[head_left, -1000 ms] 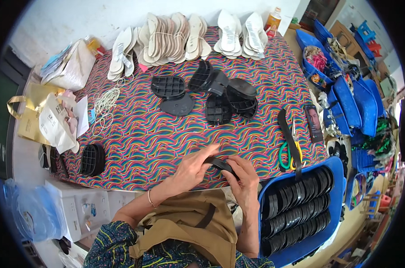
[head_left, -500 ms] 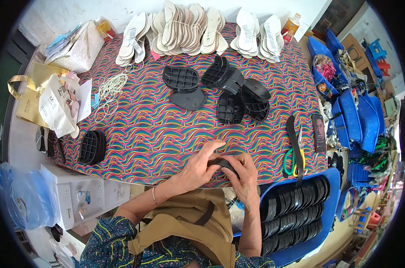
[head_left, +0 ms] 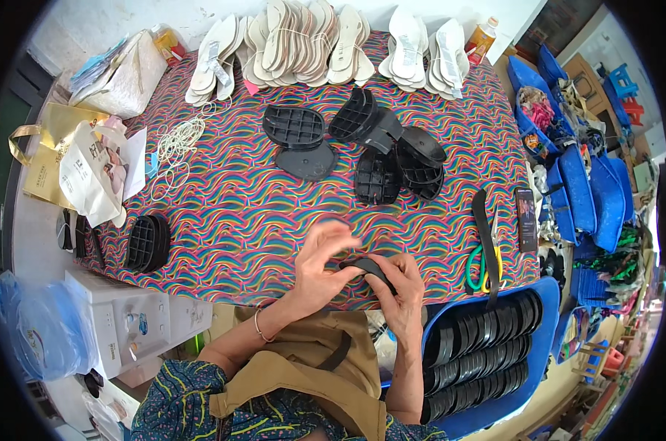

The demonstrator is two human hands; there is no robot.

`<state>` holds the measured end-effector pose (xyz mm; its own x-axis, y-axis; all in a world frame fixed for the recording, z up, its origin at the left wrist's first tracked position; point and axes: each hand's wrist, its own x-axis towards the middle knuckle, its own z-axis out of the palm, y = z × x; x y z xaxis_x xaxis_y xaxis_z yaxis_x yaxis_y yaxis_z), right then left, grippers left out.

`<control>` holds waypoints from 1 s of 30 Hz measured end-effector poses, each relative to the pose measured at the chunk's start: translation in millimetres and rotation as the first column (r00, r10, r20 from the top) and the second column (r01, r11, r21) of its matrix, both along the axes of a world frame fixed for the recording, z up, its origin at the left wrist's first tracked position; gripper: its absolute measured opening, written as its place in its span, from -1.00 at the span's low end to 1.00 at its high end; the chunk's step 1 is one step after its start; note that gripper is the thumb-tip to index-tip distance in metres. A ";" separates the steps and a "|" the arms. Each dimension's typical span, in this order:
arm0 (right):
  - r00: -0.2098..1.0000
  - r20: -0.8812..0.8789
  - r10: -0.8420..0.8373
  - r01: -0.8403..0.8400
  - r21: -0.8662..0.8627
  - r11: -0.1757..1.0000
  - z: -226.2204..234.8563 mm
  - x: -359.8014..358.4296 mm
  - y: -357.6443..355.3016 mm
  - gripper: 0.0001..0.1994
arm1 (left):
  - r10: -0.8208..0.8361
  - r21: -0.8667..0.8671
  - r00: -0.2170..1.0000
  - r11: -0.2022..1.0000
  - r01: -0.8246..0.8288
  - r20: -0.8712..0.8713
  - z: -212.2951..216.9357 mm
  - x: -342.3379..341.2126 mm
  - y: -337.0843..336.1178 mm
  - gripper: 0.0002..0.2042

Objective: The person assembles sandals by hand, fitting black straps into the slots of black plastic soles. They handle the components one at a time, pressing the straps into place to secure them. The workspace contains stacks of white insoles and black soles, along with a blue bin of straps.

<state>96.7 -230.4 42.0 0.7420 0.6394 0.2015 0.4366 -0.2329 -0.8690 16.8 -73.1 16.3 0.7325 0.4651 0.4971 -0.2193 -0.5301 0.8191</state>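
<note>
Both hands meet over the near edge of a table covered with a wavy multicoloured cloth (head_left: 237, 213). My right hand (head_left: 403, 290) grips a black shoe sole piece (head_left: 364, 266) from below and the right. My left hand (head_left: 320, 266) touches the piece's left end with thumb and fingertips, its other fingers spread upward. A pile of black sole pieces (head_left: 392, 158) lies farther back on the table.
A blue tray (head_left: 487, 353) packed with black soles stands at my right. Green-handled scissors (head_left: 484, 264) and a phone (head_left: 527, 218) lie near the right edge. White insoles (head_left: 311, 40) line the far edge. Paper bags (head_left: 90, 173), a small black sole stack (head_left: 148, 242) and white cord (head_left: 175, 143) sit left.
The view has tilted so the table sits lower in frame. My left hand's fingers have lifted and spread over the black piece, which both hands still hold at the table edge.
</note>
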 end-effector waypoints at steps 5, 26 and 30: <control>0.999 0.027 -0.039 0.039 0.018 0.999 -1.6 -3.2 -1.2 -0.69 | -0.064 0.077 0.997 0.995 0.061 0.041 -6.6 1.1 2.1 -0.75; 0.983 0.115 -0.145 0.131 0.119 0.984 -10.0 -0.5 -5.3 -0.72 | -0.165 -0.014 0.985 0.986 0.165 -0.055 -6.3 15.8 0.4 -0.75; 0.976 0.133 -0.173 0.158 0.119 0.980 -10.2 0.1 -2.8 -0.74 | -0.147 -0.035 0.987 0.989 0.145 -0.070 -8.3 16.9 1.1 -0.76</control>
